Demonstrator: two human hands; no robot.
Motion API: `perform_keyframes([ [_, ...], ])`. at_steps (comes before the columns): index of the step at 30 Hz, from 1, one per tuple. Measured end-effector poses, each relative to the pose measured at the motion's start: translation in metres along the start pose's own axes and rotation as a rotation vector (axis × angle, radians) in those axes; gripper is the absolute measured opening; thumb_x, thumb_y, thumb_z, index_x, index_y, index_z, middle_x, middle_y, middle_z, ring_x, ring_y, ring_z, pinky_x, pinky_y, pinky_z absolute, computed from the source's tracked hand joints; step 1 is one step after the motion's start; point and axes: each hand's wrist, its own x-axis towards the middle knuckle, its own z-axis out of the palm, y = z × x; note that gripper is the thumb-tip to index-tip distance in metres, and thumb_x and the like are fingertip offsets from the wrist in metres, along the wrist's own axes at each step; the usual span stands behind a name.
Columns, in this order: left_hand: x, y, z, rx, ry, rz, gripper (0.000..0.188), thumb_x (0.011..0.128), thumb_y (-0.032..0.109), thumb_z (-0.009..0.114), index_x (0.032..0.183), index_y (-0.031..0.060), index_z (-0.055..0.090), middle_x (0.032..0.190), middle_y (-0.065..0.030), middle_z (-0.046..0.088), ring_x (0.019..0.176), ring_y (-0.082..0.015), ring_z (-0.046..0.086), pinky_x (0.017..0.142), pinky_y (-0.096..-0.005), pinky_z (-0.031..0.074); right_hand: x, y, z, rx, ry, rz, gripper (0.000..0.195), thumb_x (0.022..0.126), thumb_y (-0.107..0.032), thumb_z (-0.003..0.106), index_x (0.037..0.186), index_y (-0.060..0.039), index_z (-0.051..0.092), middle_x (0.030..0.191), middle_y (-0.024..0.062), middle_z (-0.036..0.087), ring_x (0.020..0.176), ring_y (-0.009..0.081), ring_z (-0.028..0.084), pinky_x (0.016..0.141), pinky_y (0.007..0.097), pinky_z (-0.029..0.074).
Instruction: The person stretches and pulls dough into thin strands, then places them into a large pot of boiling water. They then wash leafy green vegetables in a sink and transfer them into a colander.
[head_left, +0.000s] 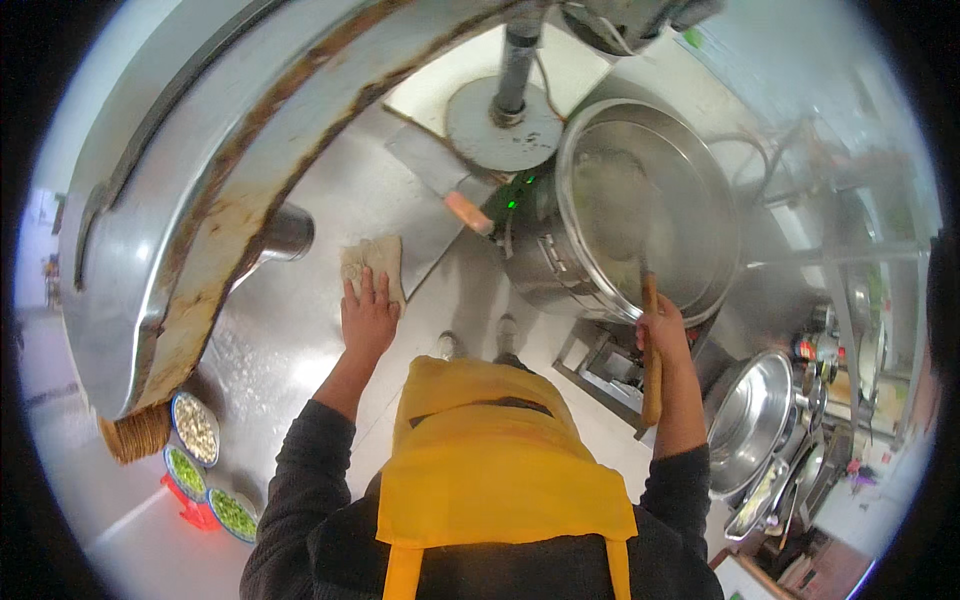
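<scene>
My left hand lies flat with fingers apart on a folded beige cloth, which rests on the stainless steel worktop. On the right, my right hand is closed around the wooden handle of a long utensil. Its far end reaches into a large steel stockpot of cloudy, steaming liquid, where the head is blurred by steam. Near the worktop's edge, left of the pot, lies a broad-bladed metal tool with an orange-brown handle.
Bowls of chopped greens and pale diced food stand at the lower left. A round metal base with a post is beside the pot. A large steel basin stands at right. A rust-stained metal structure arches over the left worktop.
</scene>
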Motion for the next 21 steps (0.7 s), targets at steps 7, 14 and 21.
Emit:
perform_keyframes([
  [7,-0.048,-0.097,-0.009,0.27,-0.251,-0.348,0.065,0.089,0.037,0.04,0.134,-0.0086,0.033,0.138,-0.032,0.032,0.133,-0.0426,0.024,0.109,-0.0523,0.013,-0.079,0.083,0.02,-0.602,0.389,-0.215,0.056,0.083,-0.008,0.055,0.135,-0.0078,0.036,0.095,0.0157,0.064,0.078,0.0242,0.065,0.069,0.0364,0.051],
  [14,0.091,-0.092,0.008,0.446,-0.254,-0.168,0.057,0.091,0.039,0.042,0.132,-0.0002,0.04,0.136,-0.0234,0.038,0.129,-0.045,0.03,0.101,-0.0549,0.027,-0.073,0.155,0.011,-0.525,0.433,-0.301,0.049,0.087,-0.014,0.056,0.133,-0.0085,0.039,0.082,0.0092,0.062,0.06,0.0134,0.058,0.053,0.0292,0.049],
  [21,0.088,0.043,-0.002,0.121,-0.086,0.092,0.094,0.077,0.053,0.062,0.141,-0.0023,0.021,0.148,-0.0234,0.016,0.133,-0.047,0.018,0.108,-0.0525,0.019,-0.107,0.086,0.013,0.451,-0.002,-0.084,0.035,0.092,-0.019,0.051,0.122,-0.0061,0.038,0.075,0.006,0.053,0.054,0.0143,0.052,0.046,0.0293,0.047],
])
